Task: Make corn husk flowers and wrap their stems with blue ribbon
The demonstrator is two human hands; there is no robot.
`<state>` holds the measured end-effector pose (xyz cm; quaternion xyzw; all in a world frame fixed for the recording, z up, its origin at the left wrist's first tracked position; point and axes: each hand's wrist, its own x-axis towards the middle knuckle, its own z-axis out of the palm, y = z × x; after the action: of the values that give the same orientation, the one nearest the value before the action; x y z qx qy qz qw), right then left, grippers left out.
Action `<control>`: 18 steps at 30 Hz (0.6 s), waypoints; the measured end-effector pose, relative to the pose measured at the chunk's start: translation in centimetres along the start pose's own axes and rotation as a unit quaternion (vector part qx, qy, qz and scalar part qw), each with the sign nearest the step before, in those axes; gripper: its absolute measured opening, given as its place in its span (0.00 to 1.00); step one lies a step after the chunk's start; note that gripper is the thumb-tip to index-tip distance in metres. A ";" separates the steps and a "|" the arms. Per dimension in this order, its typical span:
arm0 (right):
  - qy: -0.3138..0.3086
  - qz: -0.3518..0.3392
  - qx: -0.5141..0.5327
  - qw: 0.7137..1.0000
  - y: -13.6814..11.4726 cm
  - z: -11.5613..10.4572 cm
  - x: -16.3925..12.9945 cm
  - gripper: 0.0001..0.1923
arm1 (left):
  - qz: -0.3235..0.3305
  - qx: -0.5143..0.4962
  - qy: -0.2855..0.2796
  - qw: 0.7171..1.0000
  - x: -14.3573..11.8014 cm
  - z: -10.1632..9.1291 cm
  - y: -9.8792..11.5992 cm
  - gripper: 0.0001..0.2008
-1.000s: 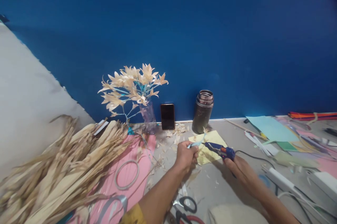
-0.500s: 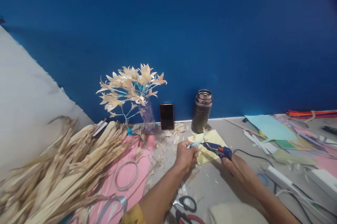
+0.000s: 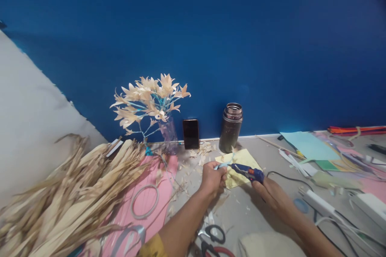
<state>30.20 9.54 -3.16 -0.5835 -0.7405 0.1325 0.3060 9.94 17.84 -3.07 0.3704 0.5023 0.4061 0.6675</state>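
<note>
Pinched in my left hand (image 3: 212,177) is a light blue paper strip (image 3: 222,165), with a small pale flower tip showing just beyond it. My right hand (image 3: 271,192) is wrapped round a blue hot glue gun (image 3: 247,171). The gun's nozzle points left and meets or nearly touches the strip; I cannot tell which. Beneath both lies a yellow paper sheet (image 3: 241,179) on the table. Whether glue is coming out is too small to see.
Dried corn husks (image 3: 69,192) and a tape ring (image 3: 144,201) lie left. A vase (image 3: 169,134) of husk flowers (image 3: 150,96), a phone (image 3: 191,134) and a steel flask (image 3: 230,128) stand behind. Scissors (image 3: 215,233) lie in front; a power strip (image 3: 319,204) and coloured papers (image 3: 310,146) lie right.
The glue gun and my right hand have shifted very slightly left, towards the blue strip. My left hand keeps its pinch in the same place.
</note>
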 end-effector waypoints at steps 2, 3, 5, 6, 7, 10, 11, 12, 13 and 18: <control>-0.007 0.017 0.003 1.000 -0.2 0.0 0.0 0.20 | -0.002 0.000 0.001 1.000 0.0 0.0 -0.1 0.12; -0.001 0.018 0.000 1.000 -0.2 0.0 -0.1 0.20 | -0.002 -0.001 0.002 1.000 0.0 0.0 -0.1 0.13; 0.013 0.016 -0.008 1.000 -0.3 0.0 -0.2 0.20 | 0.001 -0.004 0.002 1.000 0.1 0.0 -0.2 0.14; 0.013 0.011 -0.010 1.000 -0.4 0.0 -0.2 0.20 | 0.003 -0.006 0.002 1.000 0.1 0.0 -0.2 0.15; 0.009 0.005 -0.014 1.000 -0.4 -0.1 -0.1 0.19 | 0.006 -0.010 0.002 1.000 0.2 -0.1 -0.1 0.15; -0.004 -0.007 -0.039 0.999 -0.5 -0.3 0.2 0.17 | 0.016 -0.021 0.004 1.000 0.3 -0.1 0.1 0.14; -0.005 0.002 -0.053 0.999 -0.6 -0.5 0.3 0.17 | 0.020 -0.026 0.003 0.999 0.3 -0.1 0.2 0.14; -0.007 0.018 -0.068 0.997 -0.6 -0.6 0.5 0.18 | 0.022 -0.031 0.001 0.999 0.2 -0.1 0.3 0.14; -0.012 0.039 -0.082 0.996 -0.6 -0.8 0.6 0.19 | 0.024 -0.037 -0.004 0.999 0.1 -0.1 0.4 0.15; -0.060 0.114 -0.147 0.981 0.5 -2.0 0.5 0.19 | 0.017 -0.069 -0.058 0.996 -0.5 0.1 1.2 0.20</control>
<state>31.73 9.87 -1.73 -0.6935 -0.6978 0.0904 0.1546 9.72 17.88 -1.76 0.3548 0.4270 0.4285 0.7129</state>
